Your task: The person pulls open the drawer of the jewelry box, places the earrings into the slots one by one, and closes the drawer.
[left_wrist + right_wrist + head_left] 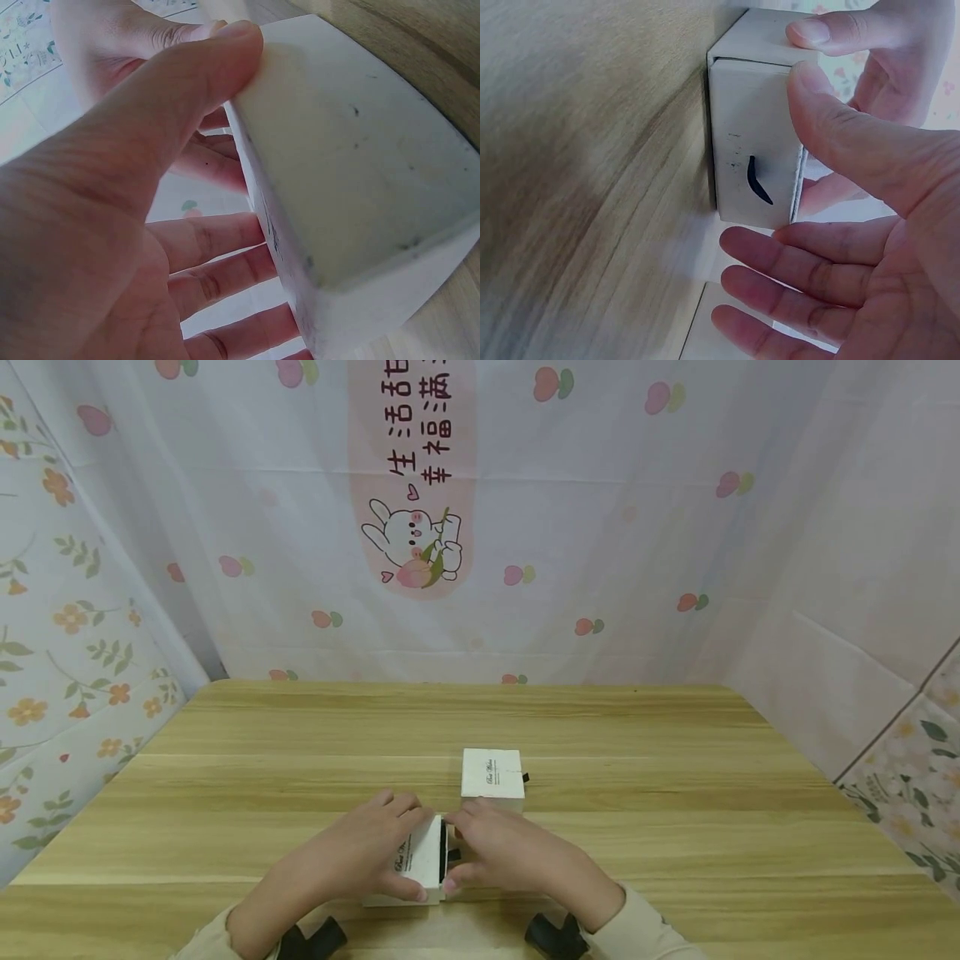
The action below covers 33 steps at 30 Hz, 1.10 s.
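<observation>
A small white drawer-style box (427, 852) with dark lettering on top sits on the table. My left hand (375, 843) holds it across its width, thumb on the near side and fingers over the far side. At its right end the drawer (739, 112) stands slightly out, showing a dark strip in the head view. A black pull tab (760, 184) sticks out of the drawer front. My right hand (498, 847) spans that front, thumb at the near corner and index finger at the far corner, while the other fingers extend loosely.
A second white box (491, 772) with similar lettering and a black tab (526, 777) lies just beyond my right hand. The wooden table (637, 760) ends at a patterned white curtain (562, 527). Black wrist gear (555, 935) hangs below the sleeves.
</observation>
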Tool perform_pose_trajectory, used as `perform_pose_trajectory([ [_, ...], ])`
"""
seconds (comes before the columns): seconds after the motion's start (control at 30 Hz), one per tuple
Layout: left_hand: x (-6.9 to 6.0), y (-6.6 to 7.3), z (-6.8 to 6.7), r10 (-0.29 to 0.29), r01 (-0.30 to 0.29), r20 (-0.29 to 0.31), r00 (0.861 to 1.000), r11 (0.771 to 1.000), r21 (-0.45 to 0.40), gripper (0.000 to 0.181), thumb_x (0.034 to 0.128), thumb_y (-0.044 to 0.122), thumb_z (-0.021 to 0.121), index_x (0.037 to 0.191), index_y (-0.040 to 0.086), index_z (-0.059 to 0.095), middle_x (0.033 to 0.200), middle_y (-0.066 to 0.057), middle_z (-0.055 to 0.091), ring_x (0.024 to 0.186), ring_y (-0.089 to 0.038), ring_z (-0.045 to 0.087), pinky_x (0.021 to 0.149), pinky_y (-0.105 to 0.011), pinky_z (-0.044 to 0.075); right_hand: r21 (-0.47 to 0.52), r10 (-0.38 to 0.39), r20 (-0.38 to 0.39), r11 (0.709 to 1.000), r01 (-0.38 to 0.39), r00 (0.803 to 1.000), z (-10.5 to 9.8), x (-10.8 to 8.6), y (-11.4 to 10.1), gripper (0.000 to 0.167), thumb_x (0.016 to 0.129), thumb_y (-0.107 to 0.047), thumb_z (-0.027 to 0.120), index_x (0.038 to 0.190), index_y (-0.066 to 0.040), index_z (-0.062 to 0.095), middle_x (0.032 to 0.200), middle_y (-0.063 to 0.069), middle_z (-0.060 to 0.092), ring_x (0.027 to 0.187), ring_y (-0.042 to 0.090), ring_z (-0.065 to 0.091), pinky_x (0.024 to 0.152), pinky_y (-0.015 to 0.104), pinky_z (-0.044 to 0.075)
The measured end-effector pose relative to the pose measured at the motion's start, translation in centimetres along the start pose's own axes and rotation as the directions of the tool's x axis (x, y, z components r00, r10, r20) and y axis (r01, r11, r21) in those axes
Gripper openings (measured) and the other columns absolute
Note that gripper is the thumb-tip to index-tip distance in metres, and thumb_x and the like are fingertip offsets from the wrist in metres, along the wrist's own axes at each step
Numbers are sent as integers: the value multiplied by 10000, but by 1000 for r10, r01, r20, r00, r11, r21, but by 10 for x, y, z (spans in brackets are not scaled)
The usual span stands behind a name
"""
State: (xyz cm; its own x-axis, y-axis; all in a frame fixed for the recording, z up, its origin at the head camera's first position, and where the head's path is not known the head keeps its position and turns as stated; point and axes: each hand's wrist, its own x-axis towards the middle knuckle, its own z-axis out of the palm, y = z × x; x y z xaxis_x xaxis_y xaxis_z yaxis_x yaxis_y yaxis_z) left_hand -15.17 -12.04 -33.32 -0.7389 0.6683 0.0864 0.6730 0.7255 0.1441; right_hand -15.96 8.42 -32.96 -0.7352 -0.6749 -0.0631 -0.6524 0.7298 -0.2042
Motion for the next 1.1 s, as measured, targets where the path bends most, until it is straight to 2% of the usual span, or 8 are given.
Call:
perform_pose_trajectory([
  [0.3, 0, 0, 0, -3, 3, -1, 1000, 1000, -4, 752, 667, 527, 750, 1236, 78, 548, 1128, 34, 536, 929, -130, 441, 782, -298, 442, 11, 15, 3, 1000, -15, 1000, 0, -1, -1, 741, 749, -517, 657, 1297, -39, 515, 1163, 19, 569, 1103, 128, 505, 958, 282, 430],
  [0.5, 0, 1, 0, -7, 7, 2, 1000, 1000, 7, 764, 667, 534, 745, 1240, 69, 548, 1145, 19, 543, 948, -141, 454, 800, -310, 447, 36, 16, 2, 999, -16, 1000, 1, -1, -1, 754, 743, -517, 658, 1313, -47, 503, 1136, -3, 561, 1053, 95, 502, 930, 263, 441],
  [0.7, -1, 1, -1, -27, 28, 30, 999, 1000, -8, 795, 680, 557, 726, 1274, 68, 527, 1169, 13, 539, 968, -146, 450, 818, -323, 448, 45, 15, -2, 999, -15, 1000, 1, -2, 2, 748, 748, -528, 656, 1313, -60, 509, 1109, -21, 562, 1014, 80, 507, 900, 251, 451],
  [0.83, -1, 0, -1, -32, 33, 39, 999, 999, -20, 795, 683, 554, 726, 1283, 75, 518, 1164, 18, 534, 968, -143, 444, 818, -319, 446, 49, 9, -10, 999, -8, 1000, 0, -2, 5, 649, 760, -500, 665, 1250, -84, 572, 1138, -7, 573, 1042, 107, 521, 905, 263, 453],
  [0.97, -1, 0, -1, -24, 24, 26, 999, 1000, -16, 777, 680, 539, 736, 1271, 83, 522, 1145, 27, 531, 951, -138, 437, 807, -302, 441, 38, -31, -28, 999, 32, 999, 1, 0, 6, 438, 784, -423, 679, 1092, -113, 655, 1006, -41, 601, 920, 69, 518, 820, 223, 450],
  [1.1, -2, 0, -1, -17, 18, 13, 1000, 1000, -18, 770, 675, 532, 743, 1261, 81, 528, 1141, 27, 529, 950, -141, 436, 815, -303, 440, 17, -89, -58, 996, 91, 994, 4, 1, 6, 228, 821, -316, 679, 949, -128, 686, 846, -76, 562, 779, 27, 460, 715, 175, 418],
])
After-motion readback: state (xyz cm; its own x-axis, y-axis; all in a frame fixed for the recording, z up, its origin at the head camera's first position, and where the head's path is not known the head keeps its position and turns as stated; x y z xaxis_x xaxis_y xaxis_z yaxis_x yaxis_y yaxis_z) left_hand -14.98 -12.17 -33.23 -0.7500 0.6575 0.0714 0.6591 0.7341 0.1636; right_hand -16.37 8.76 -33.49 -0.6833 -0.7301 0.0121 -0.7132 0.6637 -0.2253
